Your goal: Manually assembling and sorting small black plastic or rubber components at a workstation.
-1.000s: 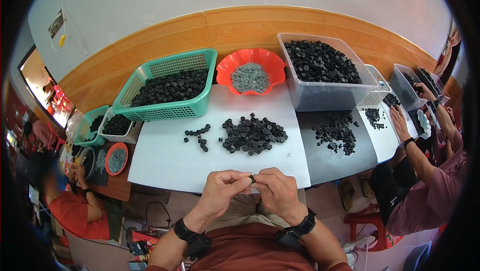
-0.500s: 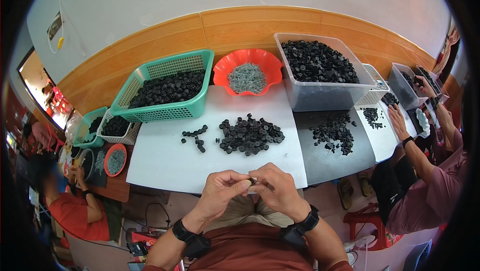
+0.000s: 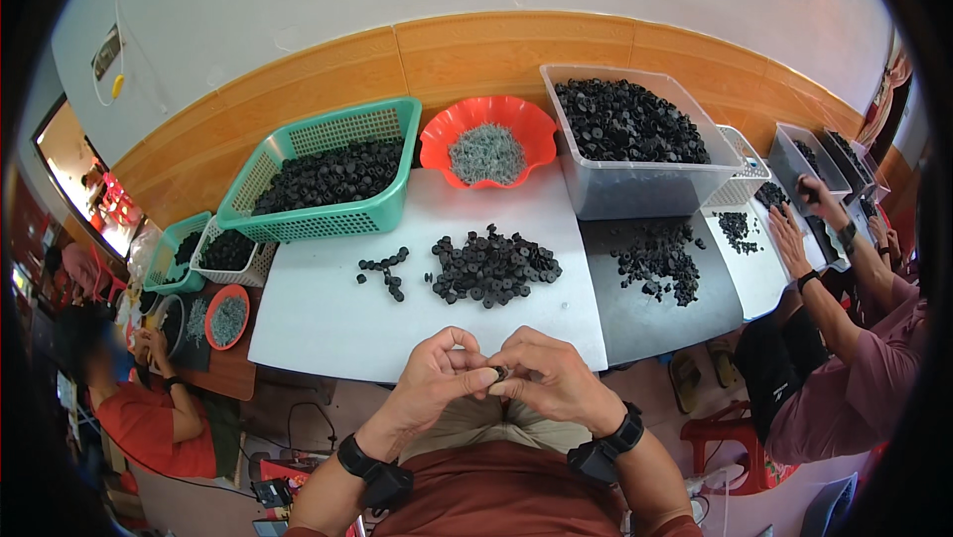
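Observation:
Just past the table's front edge, above my lap, both hands meet around one small black round part [image 3: 499, 373]. My left hand [image 3: 444, 378] pinches it between thumb and fingertips. From the other side my right hand [image 3: 549, 375] grips the same part, its fingers covering most of it. Beyond my hands, a heap of black round parts with centre holes [image 3: 493, 267] lies on the white table top [image 3: 328, 314]. To its left sits a small loose cluster of black parts [image 3: 387, 271].
Along the wall stand a green basket [image 3: 313, 224] of black parts, a red scalloped bowl [image 3: 541, 152] of metal screws or pins, and a clear bin [image 3: 645, 185] of black parts. More black pieces [image 3: 660, 264] lie on the dark panel. People work at both sides.
My hands have shifted slightly, my right hand moving a little right and down, still on the small part. At right, a co-worker's far hand has moved toward me with a dark object.

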### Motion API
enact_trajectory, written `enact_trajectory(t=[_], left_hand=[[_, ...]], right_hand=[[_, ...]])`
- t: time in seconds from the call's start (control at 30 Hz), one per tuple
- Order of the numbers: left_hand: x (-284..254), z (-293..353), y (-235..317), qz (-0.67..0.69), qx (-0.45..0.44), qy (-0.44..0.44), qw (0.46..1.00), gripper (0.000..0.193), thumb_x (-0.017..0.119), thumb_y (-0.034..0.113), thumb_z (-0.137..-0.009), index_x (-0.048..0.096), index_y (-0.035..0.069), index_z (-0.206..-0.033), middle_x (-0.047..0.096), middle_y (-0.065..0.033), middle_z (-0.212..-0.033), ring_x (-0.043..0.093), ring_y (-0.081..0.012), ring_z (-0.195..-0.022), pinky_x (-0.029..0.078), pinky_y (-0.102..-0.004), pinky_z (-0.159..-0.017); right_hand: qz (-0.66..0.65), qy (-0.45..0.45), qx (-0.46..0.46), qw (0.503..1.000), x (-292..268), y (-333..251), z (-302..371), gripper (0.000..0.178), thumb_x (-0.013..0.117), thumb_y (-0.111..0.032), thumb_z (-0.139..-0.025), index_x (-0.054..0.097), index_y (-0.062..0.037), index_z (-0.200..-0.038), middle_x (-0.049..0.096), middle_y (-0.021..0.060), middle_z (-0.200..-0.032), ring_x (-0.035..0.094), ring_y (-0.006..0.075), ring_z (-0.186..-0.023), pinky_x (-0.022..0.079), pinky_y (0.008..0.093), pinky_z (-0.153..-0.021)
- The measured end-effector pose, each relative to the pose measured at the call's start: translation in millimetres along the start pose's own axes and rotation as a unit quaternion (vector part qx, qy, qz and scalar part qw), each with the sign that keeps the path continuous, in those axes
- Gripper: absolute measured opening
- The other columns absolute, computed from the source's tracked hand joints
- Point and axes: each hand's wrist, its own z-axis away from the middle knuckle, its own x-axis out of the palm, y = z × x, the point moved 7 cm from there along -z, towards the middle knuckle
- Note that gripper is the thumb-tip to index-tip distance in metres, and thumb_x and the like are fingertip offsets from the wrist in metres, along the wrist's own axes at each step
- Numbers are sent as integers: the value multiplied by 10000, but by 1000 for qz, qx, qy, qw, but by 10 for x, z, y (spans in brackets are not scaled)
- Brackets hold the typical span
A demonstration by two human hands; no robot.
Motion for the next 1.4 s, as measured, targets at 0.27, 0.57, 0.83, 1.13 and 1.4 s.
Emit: enact_trajectory(t=[0.27,0.57,0.83,1.13,1.4], left_hand=[[25,-3,5,-13,-7,1,1000,274,790,49,-913,547,55,-1039,719,-106,-983,693,-130,-819,577,-258,-706],[-5,-11,-12,1,4,-8,1000,246,776,56,-927,553,57,-1031,725,-109,-970,696,-131,-818,573,-257,-723],[11,-18,-29,-26,-10,-17,999,223,763,40,-926,566,52,-1028,698,-87,-976,707,-147,-858,605,-279,-729],[21,-29,-62,-19,-1,-30,999,211,752,63,-945,572,41,-1053,688,-73,-968,680,-124,-835,587,-259,-734],[-2,-37,-135,-23,-2,-21,1000,214,743,69,-954,575,33,-1082,689,-72,-971,671,-115,-826,575,-258,-737]], right_hand=[[-18,10,-2,1000,25,64,4,232,806,-94,-865,745,-39,-1082,654,62,-904,634,170,-747,522,301,-648],[-21,-13,10,1000,35,100,-22,257,809,-22,-863,757,-8,-1114,674,80,-962,718,161,-798,607,290,-682],[-41,2,44,998,40,125,-2,211,814,-28,-858,773,-27,-1065,678,54,-915,693,126,-743,571,264,-620],[-76,-5,71,995,26,118,8,237,817,-11,-853,766,-22,-1084,647,29,-880,655,81,-717,529,245,-591],[-33,21,60,997,8,215,36,212,857,-42,-823,789,-36,-1024,631,4,-820,535,64,-688,468,243,-616]])
